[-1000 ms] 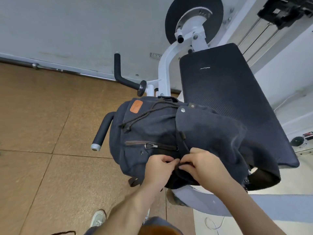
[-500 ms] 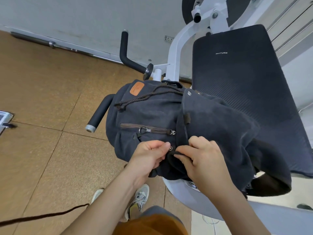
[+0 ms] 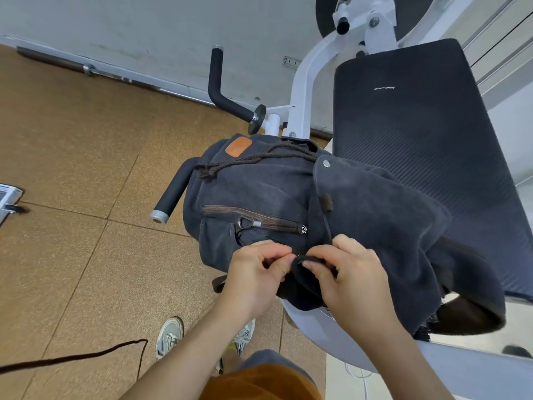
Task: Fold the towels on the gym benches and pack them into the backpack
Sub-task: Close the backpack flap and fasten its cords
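Note:
A dark grey canvas backpack (image 3: 259, 194) with an orange patch and a brown drawstring lies on the near end of a black padded gym bench (image 3: 418, 134). Its top flap (image 3: 380, 215) is folded over the body. My left hand (image 3: 256, 272) pinches the fabric at the backpack's near edge. My right hand (image 3: 346, 272) pinches the flap's dark edge right beside it, fingertips almost touching the left ones. No towel shows; the backpack's inside is hidden.
The bench's white frame (image 3: 305, 90) carries black padded handles (image 3: 173, 194) to the left of the backpack. A barbell (image 3: 86, 69) lies along the wall. A dark cord (image 3: 72, 356) trails over the brown floor near my shoes (image 3: 170, 336).
My view has shifted slightly down and left. Both hands stay at the backpack's near edge, and the fingertips have closed in on the flap's edge.

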`<move>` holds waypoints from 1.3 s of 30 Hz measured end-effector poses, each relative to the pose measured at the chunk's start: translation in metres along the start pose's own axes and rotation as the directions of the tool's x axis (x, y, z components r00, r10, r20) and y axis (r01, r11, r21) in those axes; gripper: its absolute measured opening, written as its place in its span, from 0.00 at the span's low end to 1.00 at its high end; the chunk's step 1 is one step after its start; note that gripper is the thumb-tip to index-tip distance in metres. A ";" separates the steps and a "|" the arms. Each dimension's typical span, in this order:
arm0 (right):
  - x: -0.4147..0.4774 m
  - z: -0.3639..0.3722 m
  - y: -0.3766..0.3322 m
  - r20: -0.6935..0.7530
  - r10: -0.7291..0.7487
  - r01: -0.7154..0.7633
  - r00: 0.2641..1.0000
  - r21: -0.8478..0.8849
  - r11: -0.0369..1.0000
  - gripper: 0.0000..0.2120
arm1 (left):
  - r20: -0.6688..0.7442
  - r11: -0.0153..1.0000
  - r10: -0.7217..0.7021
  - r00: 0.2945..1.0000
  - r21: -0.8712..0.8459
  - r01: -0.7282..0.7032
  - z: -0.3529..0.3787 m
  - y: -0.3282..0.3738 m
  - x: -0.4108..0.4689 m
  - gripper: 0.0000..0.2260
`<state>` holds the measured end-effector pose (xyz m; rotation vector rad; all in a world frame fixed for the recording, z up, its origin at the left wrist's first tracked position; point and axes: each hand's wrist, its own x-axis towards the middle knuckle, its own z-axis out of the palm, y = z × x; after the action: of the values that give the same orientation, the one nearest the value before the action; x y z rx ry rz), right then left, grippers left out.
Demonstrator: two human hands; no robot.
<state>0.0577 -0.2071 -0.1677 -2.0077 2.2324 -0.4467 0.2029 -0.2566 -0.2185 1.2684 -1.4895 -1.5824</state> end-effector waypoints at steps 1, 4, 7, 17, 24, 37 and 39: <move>0.000 -0.001 0.000 0.019 0.008 -0.008 1.000 0.008 1.000 0.04 | -0.002 0.999 0.021 1.000 0.031 -0.021 0.000 -0.001 0.000 0.15; 0.002 -0.003 0.000 0.079 -0.023 0.024 0.997 -0.005 1.000 0.05 | 0.025 1.000 -0.007 1.000 0.011 0.007 -0.002 -0.002 0.000 0.14; 0.005 -0.005 -0.001 0.087 -0.018 0.017 0.996 0.014 1.000 0.02 | 0.075 0.998 -0.033 0.997 -0.056 0.037 -0.004 0.003 0.000 0.08; 0.017 -0.014 -0.009 0.227 0.091 -0.115 0.970 0.095 0.989 0.08 | -0.027 0.985 -0.129 0.991 -0.123 0.125 0.022 0.012 -0.002 0.10; 0.028 -0.020 -0.009 0.357 0.079 -0.100 0.931 0.043 0.994 0.11 | -0.158 0.988 -0.148 0.976 0.028 0.154 0.033 0.010 0.003 0.15; 0.058 -0.052 -0.003 0.501 0.038 -0.049 0.865 0.009 0.999 0.13 | 0.075 0.978 -0.187 0.980 -0.084 0.193 0.016 -0.005 -0.010 0.17; 0.077 -0.054 0.004 0.298 0.086 -0.106 0.951 0.053 0.993 0.12 | 0.101 0.984 -0.175 0.979 0.061 0.169 0.010 -0.006 -0.006 0.18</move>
<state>0.0295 -0.2749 -0.1087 -1.7867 2.0893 -0.1944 0.1974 -0.2462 -0.2233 1.3941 -1.5294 -1.7571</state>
